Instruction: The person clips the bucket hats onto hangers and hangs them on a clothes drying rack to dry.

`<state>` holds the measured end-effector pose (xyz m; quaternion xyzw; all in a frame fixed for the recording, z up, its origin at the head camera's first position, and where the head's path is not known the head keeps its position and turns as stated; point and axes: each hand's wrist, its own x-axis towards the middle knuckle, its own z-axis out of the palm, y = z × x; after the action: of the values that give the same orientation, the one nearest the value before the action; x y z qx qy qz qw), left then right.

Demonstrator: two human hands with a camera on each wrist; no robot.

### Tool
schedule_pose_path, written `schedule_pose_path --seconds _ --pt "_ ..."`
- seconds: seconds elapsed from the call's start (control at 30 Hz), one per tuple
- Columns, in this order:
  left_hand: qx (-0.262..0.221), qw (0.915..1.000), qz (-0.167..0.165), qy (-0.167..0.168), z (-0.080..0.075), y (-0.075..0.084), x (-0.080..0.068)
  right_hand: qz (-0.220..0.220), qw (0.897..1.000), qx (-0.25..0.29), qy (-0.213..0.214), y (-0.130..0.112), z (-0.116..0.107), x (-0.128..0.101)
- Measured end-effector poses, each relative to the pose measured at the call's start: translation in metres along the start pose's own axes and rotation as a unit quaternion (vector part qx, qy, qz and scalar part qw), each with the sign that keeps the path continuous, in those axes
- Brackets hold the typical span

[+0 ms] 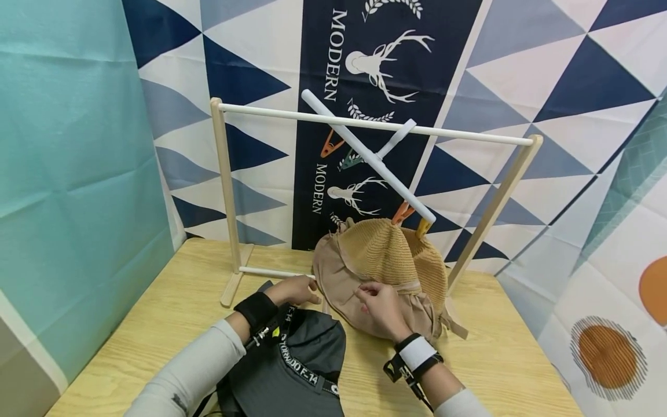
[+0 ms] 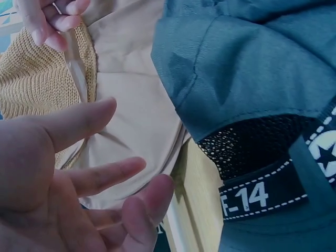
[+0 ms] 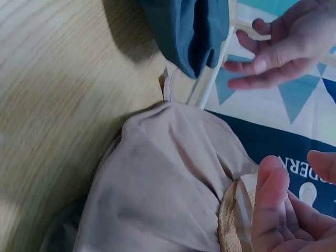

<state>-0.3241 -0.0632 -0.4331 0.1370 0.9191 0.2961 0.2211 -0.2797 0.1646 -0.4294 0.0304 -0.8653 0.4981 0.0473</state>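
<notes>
Left hand (image 1: 298,291) sat released, fingers loose, at the left brim edge of the straw hat (image 1: 383,272). Grey cap (image 1: 297,365) lay near it on the tabletop (image 1: 156,324). Hat hung clipped from the white hanger (image 1: 370,157), right of centre. Right hand (image 1: 377,307) pinched the hat's beige band at its near side.

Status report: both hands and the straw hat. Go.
Left hand open at the straw hat brim. Right hand pinching its band. Hat clipped to white hanger. Grey cap lies beside it.
</notes>
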Motion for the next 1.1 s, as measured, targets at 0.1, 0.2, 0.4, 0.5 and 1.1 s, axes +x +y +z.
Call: schedule_pose_path --seconds 0.1,0.2,0.4,0.5,1.1 --pt "0.008 1.0 0.002 -0.005 0.001 -0.001 -0.002 0.004 1.0 -0.017 -0.002 -0.001 -0.002 0.0" --pt "0.017 0.9998 0.003 0.004 0.003 -0.003 -0.002 0.009 0.999 -0.034 -0.017 -0.001 -0.003 -0.001" --pt "0.042 0.9989 0.017 0.01 0.012 -0.01 -0.002 0.004 0.997 -0.053 -0.057 0.004 0.001 -0.002" --pt "0.04 0.9988 0.027 -0.005 0.014 -0.01 -0.005 -0.005 0.995 -0.068 -0.069 0.005 0.005 -0.003" --pt "0.066 0.9961 0.055 -0.019 0.025 -0.008 -0.012 0.038 0.985 -0.03 -0.166 0.03 0.033 -0.029"
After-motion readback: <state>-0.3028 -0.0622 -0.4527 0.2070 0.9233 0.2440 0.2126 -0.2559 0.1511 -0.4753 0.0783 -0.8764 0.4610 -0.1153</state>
